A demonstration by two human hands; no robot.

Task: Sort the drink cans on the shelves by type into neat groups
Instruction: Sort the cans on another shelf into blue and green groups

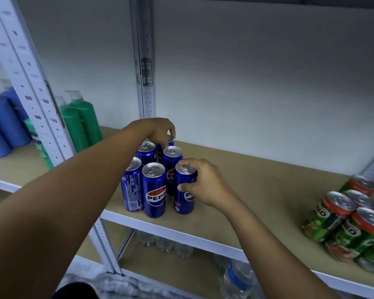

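On the middle shelf (pixel 235 186), a cluster of blue Pepsi cans (pixel 154 190) stands near the front edge. The right hand (pixel 203 184) pinches the rightmost can (pixel 185 190) between thumb and fingers. The left hand (pixel 158 130) curls over the rearmost can (pixel 170 140), apparently gripping its top. Green Milo cans (pixel 345 221) sit well apart, far right.

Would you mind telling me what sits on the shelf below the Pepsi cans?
Under the shelf board holding the Pepsi cans, clear plastic water bottles stand in a row. The board covers their tops and whatever lies farther back.
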